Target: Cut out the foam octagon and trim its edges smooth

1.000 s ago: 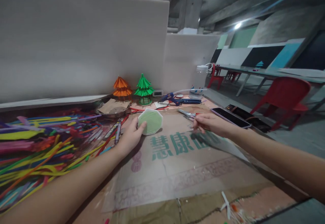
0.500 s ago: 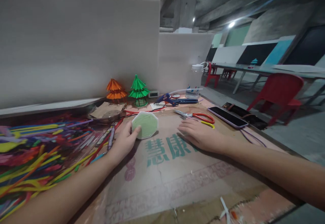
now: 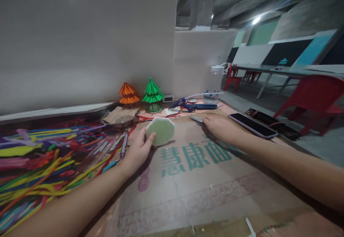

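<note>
My left hand (image 3: pixel 138 150) pinches a pale green octagonal disc with a white rim (image 3: pixel 160 132) between thumb and fingers, tilted up over the cardboard. My right hand (image 3: pixel 217 126) lies over a pair of scissors, fingers closed round the handles, which it hides. Only the silver blades (image 3: pixel 196 119) stick out to the left of the fingertips. Left of my left hand lie several pens (image 3: pixel 124 144) and a heap of coloured pipe cleaners (image 3: pixel 40 172).
Behind stand an orange paper tree (image 3: pixel 129 94), a green one (image 3: pixel 152 94), a blue glue gun (image 3: pixel 181 103) and a lidded clear bottle (image 3: pixel 215 81). A phone (image 3: pixel 252 125) and a dark case (image 3: pixel 271 124) lie right. Printed cardboard (image 3: pixel 193 190) covers the table.
My right hand has moved forward and right from the cardboard onto the scissors, covering their red handles. My left hand keeps the octagonal disc. The view has shifted slightly.
</note>
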The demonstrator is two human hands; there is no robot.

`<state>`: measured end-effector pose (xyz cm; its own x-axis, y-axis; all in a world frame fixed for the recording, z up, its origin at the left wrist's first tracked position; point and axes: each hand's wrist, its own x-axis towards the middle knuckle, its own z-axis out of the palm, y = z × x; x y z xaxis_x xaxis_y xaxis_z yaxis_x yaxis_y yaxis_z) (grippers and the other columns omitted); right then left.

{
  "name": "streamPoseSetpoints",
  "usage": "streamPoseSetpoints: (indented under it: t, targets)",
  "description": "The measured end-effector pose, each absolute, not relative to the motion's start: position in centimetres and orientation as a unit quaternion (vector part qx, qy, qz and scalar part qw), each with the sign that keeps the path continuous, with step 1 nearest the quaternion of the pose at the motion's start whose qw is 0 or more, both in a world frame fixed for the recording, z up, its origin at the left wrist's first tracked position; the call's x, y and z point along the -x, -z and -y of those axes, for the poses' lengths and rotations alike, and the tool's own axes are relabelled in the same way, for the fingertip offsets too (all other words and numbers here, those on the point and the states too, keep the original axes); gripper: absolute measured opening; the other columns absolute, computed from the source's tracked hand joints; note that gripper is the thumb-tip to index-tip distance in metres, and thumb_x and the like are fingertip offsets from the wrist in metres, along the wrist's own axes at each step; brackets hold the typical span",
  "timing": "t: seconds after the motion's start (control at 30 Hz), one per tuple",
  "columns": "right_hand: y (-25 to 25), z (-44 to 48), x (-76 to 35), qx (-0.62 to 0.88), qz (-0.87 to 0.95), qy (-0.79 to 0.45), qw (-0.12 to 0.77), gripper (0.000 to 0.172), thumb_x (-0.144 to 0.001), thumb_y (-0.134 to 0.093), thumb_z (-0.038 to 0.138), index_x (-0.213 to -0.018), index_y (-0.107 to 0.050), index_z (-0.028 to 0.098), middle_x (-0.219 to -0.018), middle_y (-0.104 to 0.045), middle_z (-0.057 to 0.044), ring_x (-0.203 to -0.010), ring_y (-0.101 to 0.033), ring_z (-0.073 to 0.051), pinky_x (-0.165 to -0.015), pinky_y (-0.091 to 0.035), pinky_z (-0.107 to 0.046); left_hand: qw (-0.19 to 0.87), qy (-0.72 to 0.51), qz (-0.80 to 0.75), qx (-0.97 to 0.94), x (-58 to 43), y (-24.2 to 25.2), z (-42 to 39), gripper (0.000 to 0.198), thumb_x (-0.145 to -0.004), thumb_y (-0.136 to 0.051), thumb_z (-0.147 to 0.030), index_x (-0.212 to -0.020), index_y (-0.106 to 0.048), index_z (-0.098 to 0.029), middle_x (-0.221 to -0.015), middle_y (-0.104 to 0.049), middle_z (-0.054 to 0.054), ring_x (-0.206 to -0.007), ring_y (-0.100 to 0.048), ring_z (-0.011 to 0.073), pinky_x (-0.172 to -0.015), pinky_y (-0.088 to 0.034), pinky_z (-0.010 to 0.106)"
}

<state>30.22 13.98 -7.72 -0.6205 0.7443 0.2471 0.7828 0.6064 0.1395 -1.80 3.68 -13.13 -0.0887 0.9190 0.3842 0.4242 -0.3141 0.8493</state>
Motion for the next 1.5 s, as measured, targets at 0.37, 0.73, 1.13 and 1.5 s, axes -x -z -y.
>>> streamPoseSetpoints:
  t: [0.37,0.73,1.13,1.5]
  targets:
    - [8.4,-10.9,-21.5,0.210,0.871,-0.097,0.433,0.035,-0.103,-0.035,0.039,-0.124,-0.054,0.018,-0.115,-0.065,-0.013,-0.104,-0.061,-0.026,-0.089,-0.049,-0.040,0.169,-0.504,-0.539,-0.654,2.1,12.8,-3.4,0.020,-0.095,-0.051,-0.033,-0.108,-0.060,-0.021,-0.097,-0.066,0.005,-0.093,-0.062,0.0216,-0.082,-0.049,0.034]
    - [9.9,-11.2,-22.0,0.150,0.923,-0.050,0.350,0.032,-0.103,-0.039,0.031,-0.126,-0.057,0.018,-0.101,-0.066,-0.011,-0.091,-0.058,-0.023,-0.080,-0.048,-0.037,0.141,-0.480,-0.525,-0.688,2.0,12.3,-3.2,0.007,-0.094,-0.053,-0.028,-0.097,-0.055,-0.022,-0.105,-0.065,0.007,-0.101,-0.061,0.0209,-0.091,-0.048,0.034]
    - [9.9,-10.2,-21.8,0.156,0.932,-0.056,0.323,0.032,-0.104,-0.040,0.033,-0.123,-0.059,0.017,-0.100,-0.066,-0.010,-0.091,-0.058,-0.023,-0.080,-0.046,-0.036,0.170,-0.459,-0.511,-0.707,1.8,11.9,-2.9,0.005,-0.095,-0.045,-0.022,-0.099,-0.047,-0.024,-0.128,-0.064,0.009,-0.128,-0.055,0.0225,-0.107,-0.042,0.042]
    - [9.7,-10.6,-21.8,0.139,0.941,0.019,0.307,0.039,-0.104,-0.037,0.039,-0.119,-0.064,0.015,-0.086,-0.063,-0.009,-0.078,-0.053,-0.021,-0.069,-0.039,-0.031,0.142,-0.443,-0.514,-0.721,2.2,12.2,-3.0,0.018,-0.092,-0.045,-0.015,-0.105,-0.055,-0.023,-0.130,-0.065,0.007,-0.129,-0.054,0.0238,-0.111,-0.039,0.046]
